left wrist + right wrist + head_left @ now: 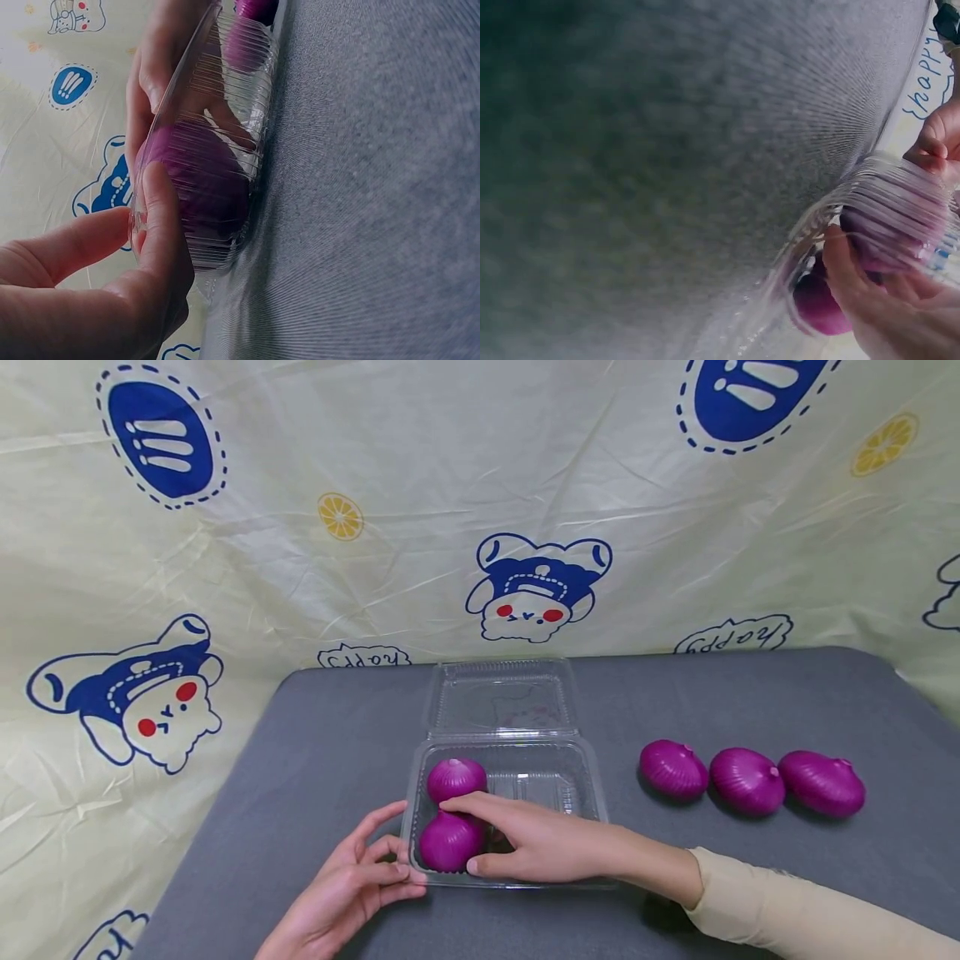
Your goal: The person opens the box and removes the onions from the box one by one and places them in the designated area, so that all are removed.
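Observation:
A clear plastic clamshell container (585, 777) stands with its lid (502, 693) folded back. Two purple onions lie along its left side: a rear onion (456, 777) and a front onion (450, 842). My right hand (547, 843) reaches in from the right and grips the front onion between thumb and fingers. With thumb and fingers, my left hand (360, 872) pinches the container's rim at the front left corner; the left wrist view shows this left hand (150, 255) beside the ribbed wall. Through that wall, the front onion (202, 180) looks blurred.
Three more purple onions sit in a row to the right of the container: a left one (672, 770), a middle one (746, 781) and a right one (822, 783). Grey cloth (337, 735) covers the table. A printed pale sheet (420, 460) hangs behind it.

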Motion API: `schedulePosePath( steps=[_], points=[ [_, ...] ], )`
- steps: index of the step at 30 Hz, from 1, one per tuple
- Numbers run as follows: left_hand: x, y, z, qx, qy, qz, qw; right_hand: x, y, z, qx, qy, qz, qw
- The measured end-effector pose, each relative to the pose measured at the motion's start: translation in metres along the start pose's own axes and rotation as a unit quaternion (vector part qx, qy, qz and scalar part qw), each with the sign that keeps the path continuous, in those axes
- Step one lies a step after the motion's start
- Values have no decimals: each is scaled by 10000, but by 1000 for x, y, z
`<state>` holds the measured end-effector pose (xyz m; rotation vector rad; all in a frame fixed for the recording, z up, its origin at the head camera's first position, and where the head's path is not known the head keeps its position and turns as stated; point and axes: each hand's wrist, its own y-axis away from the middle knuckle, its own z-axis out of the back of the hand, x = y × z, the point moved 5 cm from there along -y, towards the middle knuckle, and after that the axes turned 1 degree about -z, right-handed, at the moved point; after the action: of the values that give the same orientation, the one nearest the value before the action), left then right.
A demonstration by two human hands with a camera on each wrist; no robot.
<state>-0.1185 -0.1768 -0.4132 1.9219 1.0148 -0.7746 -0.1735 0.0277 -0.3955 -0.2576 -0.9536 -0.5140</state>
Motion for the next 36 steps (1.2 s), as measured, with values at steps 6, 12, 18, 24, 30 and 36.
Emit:
schedulePosePath(
  steps=[6, 12, 18, 24, 30, 36],
  points=[
    [1, 0, 0, -18, 8, 32, 10000, 1, -5, -2, -121, -128, -59, 9998],
    [0, -1, 0, 10, 1, 19, 10000, 1, -11, -4, -273, -384, -245, 9986],
    [0, 0, 0, 36, 12, 12, 10000, 1, -13, -5, -248, -634, -509, 9964],
    [-1, 0, -1, 41, 25, 0, 10000, 3, -11, -2, -265, -811, -377, 9956],
    [0, 0, 0, 4, 28, 15, 10000, 4, -5, 2, -314, -802, -277, 9959],
    [-1, 0, -1, 59, 30, -65, 10000, 7, 6, 10, -552, -670, -279, 9958]
  ],
)
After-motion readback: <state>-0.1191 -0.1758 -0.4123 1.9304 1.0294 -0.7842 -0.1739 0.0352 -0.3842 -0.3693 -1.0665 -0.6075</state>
